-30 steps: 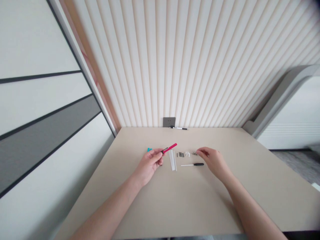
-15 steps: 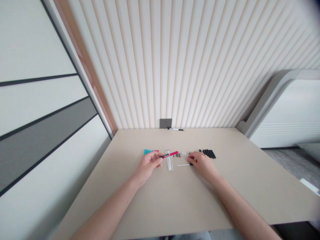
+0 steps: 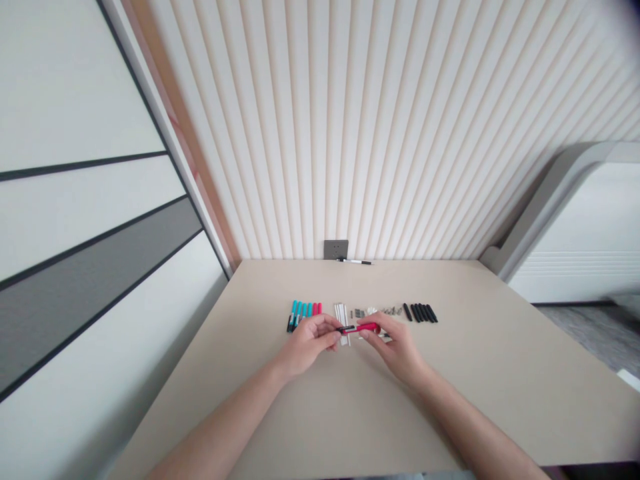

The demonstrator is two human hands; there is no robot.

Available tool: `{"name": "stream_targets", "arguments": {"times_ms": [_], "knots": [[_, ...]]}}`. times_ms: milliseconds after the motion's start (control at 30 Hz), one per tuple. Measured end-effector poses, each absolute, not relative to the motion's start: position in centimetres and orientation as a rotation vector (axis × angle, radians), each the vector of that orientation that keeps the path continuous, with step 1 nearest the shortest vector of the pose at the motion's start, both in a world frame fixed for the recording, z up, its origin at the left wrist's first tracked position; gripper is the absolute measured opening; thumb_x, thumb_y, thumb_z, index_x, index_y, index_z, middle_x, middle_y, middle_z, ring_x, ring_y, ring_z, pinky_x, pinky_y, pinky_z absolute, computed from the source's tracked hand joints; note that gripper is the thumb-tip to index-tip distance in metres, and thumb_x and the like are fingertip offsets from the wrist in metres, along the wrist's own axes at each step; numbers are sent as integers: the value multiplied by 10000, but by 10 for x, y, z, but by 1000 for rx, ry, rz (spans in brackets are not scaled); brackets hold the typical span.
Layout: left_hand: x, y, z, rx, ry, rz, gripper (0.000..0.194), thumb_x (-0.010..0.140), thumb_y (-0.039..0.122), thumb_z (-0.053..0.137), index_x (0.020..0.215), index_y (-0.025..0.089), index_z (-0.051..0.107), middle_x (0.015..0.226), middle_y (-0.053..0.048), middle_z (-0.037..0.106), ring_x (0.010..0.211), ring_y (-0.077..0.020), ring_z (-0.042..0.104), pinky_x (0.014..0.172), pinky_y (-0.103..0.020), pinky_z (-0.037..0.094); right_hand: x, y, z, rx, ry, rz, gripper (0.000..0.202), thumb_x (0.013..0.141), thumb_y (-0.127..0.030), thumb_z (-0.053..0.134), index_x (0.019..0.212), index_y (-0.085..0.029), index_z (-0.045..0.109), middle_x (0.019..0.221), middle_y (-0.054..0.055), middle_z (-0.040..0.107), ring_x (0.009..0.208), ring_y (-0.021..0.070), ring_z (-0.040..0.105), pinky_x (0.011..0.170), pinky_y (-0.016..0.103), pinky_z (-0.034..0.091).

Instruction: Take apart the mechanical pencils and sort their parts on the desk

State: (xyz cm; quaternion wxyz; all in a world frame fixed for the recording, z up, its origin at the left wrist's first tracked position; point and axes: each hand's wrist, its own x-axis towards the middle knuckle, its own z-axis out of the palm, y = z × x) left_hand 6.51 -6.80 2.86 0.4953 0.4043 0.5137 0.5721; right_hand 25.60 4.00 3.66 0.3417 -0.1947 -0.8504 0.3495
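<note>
Red-and-black pen barrel [image 3: 364, 328] held level between both hands, lower centre of frame; black end pinched by left hand [image 3: 309, 343], red end by right hand [image 3: 395, 345]; thin white refills [image 3: 341, 315] partly covered.

Open tabletop [image 3: 370, 413] nearest the body, with white rods [image 3: 342, 313] and black barrels [image 3: 421, 313] beyond the hands.

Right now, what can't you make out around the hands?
All in the head view:
- Lower ends of the pink barrels: behind the left hand.
- Exact shapes of the small metallic pieces: too small.
- Far end of the red-and-black pen: covered by the right hand.
</note>
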Motion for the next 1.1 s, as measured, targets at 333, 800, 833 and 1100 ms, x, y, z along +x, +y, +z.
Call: {"name": "stream_targets", "arguments": {"times_ms": [333,800,833,1100], "knots": [[84,-78,38,1511,1549,1111,193,770,232,680,953,184,719,743,-20,624,635,-152,556,607,-240,410,252,32,32,-459,-2187,1017,228,894,-399,595,806,-203,671,746,34,670,682,169,583,652,279,466],[73,-68,25,1275,1503,1328,224,835,341,629,954,153,653,804,-41,661,721,-172,580,660,-255,434,246,29,20,-613,-2268,856,233,918,-375,554,976,-193,688,787,44,646,694,171,579,623,281,472],[71,-67,23,1207,1480,1358,258,832,357,630,986,150,638,828,-45,664,722,-169,582,656,-256,442,246,26,20,-544,-2321,823,214,930,-350,540,937,-196,689,807,50,644,729,174,586,652,284,474],[61,-63,18,887,1365,1497,486,799,390,676,1195,164,508,923,-58,691,628,-113,580,630,-244,456,222,-9,18,-108,-2692,462,210,953,-311,532,1104,-242,661,962,56,638,919,193,569,806,330,420]]}}
